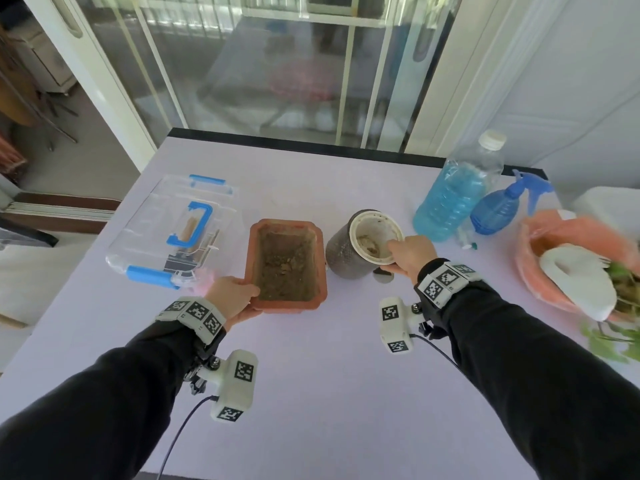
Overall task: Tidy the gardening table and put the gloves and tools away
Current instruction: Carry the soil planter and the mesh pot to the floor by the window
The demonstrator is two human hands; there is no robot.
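My left hand (232, 296) grips the near left corner of a rectangular terracotta planter (287, 265) with soil in it, in the middle of the table. My right hand (410, 256) holds the rim of a round grey pot (341, 252) with a white inner wall, tilted toward me beside the planter. A clear plastic box (173, 230) with blue handle and latches stands closed at the left, with tools showing through its lid. Something pink (201, 282) peeks out by the box's near corner, behind my left wrist.
A large bottle of blue liquid (453, 199) and a blue spray bottle (502, 206) stand at the back right. An orange bag (554, 233) with a white object and green leaves lies at the right edge. The lilac table (329, 375) meets a glass door behind.
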